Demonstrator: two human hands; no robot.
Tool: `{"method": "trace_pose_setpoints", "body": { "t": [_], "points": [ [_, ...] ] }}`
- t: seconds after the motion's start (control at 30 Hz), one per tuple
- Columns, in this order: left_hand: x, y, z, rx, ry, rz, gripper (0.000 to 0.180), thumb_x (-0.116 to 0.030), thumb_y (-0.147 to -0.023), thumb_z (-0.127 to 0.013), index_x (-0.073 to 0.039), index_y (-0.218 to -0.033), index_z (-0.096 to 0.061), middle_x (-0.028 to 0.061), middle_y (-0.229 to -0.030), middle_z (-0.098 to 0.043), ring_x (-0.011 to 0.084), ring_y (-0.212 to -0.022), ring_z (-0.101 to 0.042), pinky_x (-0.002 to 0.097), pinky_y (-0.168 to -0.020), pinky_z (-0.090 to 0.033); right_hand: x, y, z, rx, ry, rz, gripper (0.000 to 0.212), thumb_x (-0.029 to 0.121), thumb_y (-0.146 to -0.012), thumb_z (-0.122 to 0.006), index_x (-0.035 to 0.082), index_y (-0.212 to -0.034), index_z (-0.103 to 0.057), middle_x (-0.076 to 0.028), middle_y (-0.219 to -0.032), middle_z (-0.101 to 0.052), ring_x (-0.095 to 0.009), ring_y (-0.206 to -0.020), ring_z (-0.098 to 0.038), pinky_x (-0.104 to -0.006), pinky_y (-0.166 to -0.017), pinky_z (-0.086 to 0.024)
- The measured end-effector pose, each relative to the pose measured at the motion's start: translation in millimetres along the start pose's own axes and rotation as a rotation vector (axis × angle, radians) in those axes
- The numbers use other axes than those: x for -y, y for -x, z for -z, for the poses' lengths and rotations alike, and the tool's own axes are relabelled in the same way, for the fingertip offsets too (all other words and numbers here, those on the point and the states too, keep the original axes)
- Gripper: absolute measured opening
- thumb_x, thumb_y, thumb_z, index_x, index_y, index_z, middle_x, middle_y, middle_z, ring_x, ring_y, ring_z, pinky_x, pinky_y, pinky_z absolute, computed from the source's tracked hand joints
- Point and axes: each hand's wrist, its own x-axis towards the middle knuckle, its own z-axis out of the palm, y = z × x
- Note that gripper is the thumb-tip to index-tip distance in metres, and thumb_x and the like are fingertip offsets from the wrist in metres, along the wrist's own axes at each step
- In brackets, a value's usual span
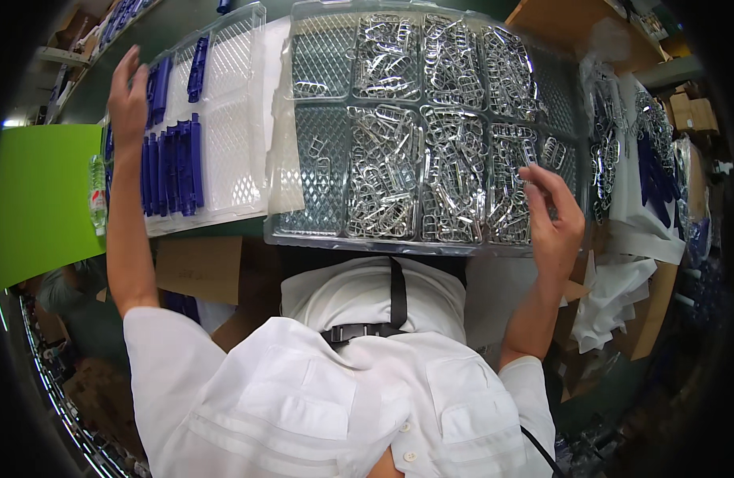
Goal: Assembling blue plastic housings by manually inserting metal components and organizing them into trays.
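My left hand (128, 102) is raised at the left edge of a clear plastic tray (231, 119), beside slim dark blue plastic pieces (158, 92). Its fingers are stretched out and slightly blurred, and I see nothing in them. More blue pieces (172, 167) stand side by side in the nearer compartment. On the right, my right hand (555, 219) hovers at a larger clear tray (383, 245) full of small shiny metal buckle-like frames (455, 171). Thumb and forefinger come together over the right-hand compartments; whatever they pinch is lost against the metal.
White sheets (284, 175) lie under the trays. A plastic bottle (97, 195) and a bright green panel (44, 199) are at the left. Bagged metal pieces (606, 151) and crumpled white paper (618, 299) sit at the right. A cardboard box (198, 269) is below the table edge.
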Motion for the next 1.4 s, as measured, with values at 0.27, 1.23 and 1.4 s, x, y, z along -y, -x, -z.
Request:
{"method": "trace_pose_setpoints", "body": {
  "t": [0.27, 1.23, 1.4],
  "points": [
    [76, 375, 276, -0.234, -0.514, 0.556, 0.030, -0.007, -0.097, -0.060, -0.001, -0.126, -0.069, 0.0134, -0.121, -0.071, 0.0251, -0.112, -0.066, 0.0367, -0.097, -0.052, -6, -61, -54, 0.175, 0.616, 0.635, 0.028, 0.010, -0.094, -0.071, 0.010, -0.122, -0.073, -0.008, -0.120, -0.071, -0.029, -0.109, -0.067, -0.0395, -0.090, -0.056],
    [-66, 406, 241, -0.584, 0.309, 0.887, 0.039, -0.023, -0.110, -0.047, 0.002, -0.140, -0.052, 0.0177, -0.134, -0.063, 0.0249, -0.111, -0.066, 0.0363, -0.088, -0.057, 40, -5, -45, 0.188, -0.701, -0.131, 0.019, 0.003, -0.097, -0.071, -0.001, -0.116, -0.073, -0.007, -0.106, -0.075, -0.011, -0.092, -0.070, -0.0232, -0.079, -0.056],
    [-161, 268, 143, 0.127, 1.466, 0.820, 0.049, -0.028, -0.112, -0.033, 0.003, -0.147, -0.047, 0.0200, -0.122, -0.063, 0.0196, -0.088, -0.070, 0.0288, -0.061, -0.061, 66, 6, -39, 0.211, -0.782, -0.098, 0.019, 0.001, -0.096, -0.072, -0.002, -0.114, -0.073, -0.008, -0.107, -0.073, -0.012, -0.092, -0.070, -0.0263, -0.084, -0.058]
  ]
}}
